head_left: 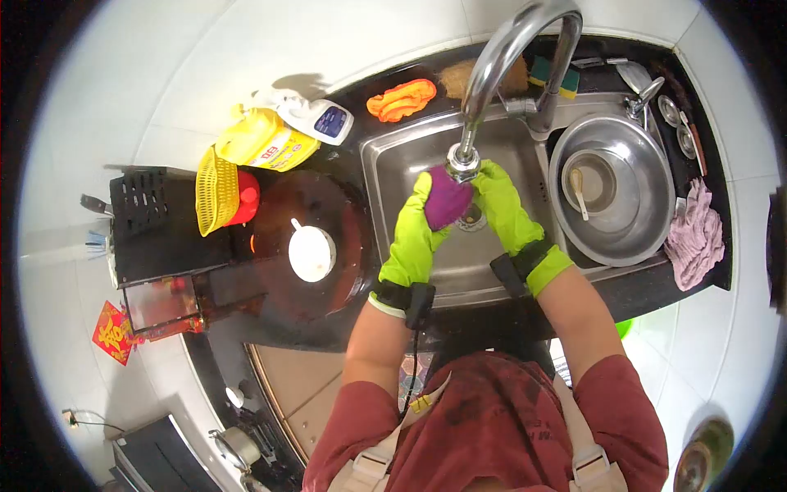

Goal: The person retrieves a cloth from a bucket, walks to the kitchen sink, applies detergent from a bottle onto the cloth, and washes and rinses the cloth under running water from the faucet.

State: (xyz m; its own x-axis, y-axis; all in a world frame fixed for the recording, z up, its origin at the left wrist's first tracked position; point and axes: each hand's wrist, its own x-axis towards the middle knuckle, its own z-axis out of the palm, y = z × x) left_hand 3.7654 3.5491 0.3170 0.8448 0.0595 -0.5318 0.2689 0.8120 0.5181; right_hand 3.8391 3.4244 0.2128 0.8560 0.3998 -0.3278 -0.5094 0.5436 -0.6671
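Both of my hands wear bright green gloves and are raised over the left basin of the steel sink (381, 205). My left hand (416, 221) is closed on a purple cloth (447, 198), which hangs just below the faucet (475, 90) and its round spout head. On the other side, my right hand (500, 201) reaches up beside the spout head, fingers curled close to the cloth and the metal. Its fingertips are partly hidden, so what it grips is unclear. The sink drain (471, 220) shows partly behind the cloth.
A large steel bowl (611, 238) with a smaller pan inside is at the right. A pink rag (695, 238) lies beyond it. Orange cloth (402, 100), bottles (328, 121) and a yellow basket (215, 193) line the back left. A white bowl (311, 253) sits left of the sink.
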